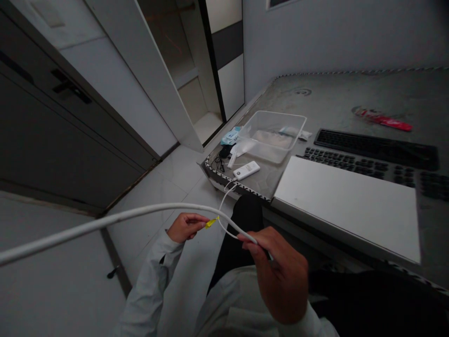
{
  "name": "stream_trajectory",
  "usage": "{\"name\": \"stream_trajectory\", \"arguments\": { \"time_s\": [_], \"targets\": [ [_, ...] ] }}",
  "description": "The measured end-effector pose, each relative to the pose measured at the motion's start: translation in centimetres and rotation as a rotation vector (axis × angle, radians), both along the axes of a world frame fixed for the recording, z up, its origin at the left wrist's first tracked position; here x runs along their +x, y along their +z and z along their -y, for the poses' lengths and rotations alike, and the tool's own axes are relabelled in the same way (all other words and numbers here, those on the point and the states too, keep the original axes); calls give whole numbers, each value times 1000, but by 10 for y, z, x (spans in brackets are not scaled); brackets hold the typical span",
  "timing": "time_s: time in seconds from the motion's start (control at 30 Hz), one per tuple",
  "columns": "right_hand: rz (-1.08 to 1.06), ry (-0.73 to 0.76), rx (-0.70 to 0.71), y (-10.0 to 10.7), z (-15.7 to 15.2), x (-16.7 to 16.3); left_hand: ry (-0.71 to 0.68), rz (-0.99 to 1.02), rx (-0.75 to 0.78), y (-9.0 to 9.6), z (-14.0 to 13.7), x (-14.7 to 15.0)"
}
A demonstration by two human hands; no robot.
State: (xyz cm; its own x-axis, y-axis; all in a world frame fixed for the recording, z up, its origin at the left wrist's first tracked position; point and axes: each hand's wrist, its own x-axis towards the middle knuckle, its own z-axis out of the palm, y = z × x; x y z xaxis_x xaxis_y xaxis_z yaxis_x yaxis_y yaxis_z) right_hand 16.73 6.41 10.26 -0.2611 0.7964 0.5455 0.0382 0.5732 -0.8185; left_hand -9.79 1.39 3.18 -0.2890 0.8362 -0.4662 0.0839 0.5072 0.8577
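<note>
My left hand (pixel 188 227) is closed in a pinch on a small yellow tag (pixel 211 223). The tag's far tip meets the white cable, or lies just beneath it. My right hand (pixel 278 271) grips the white cable (pixel 140 213) between thumb and fingers. From there the cable arcs to the left and out of the picture, looking thick close to the camera. A thinner white lead (pixel 223 199) loops beside the tag and rises to a white power bank-like device (pixel 246 170) at the bed-like surface's corner. How the lead joins the cable is hidden by my right hand.
On the grey padded surface (pixel 326 103) stand a clear plastic bin (pixel 275 150), a white flat box (pixel 351 201), loose black keycaps and a black keyboard (pixel 377 147). Farther back lies a red packet (pixel 386 120). A dark door (pixel 52 126) and open wardrobe (pixel 206 124) border the tiled floor.
</note>
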Motion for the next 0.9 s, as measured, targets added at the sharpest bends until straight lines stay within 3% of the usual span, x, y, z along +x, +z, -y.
{"name": "stream_trajectory", "arguments": {
  "time_s": [0.9],
  "targets": [
    [-9, 46, -27, -6, -1, 1, 9, -9, 13, -8, -7, 6]
  ]
}}
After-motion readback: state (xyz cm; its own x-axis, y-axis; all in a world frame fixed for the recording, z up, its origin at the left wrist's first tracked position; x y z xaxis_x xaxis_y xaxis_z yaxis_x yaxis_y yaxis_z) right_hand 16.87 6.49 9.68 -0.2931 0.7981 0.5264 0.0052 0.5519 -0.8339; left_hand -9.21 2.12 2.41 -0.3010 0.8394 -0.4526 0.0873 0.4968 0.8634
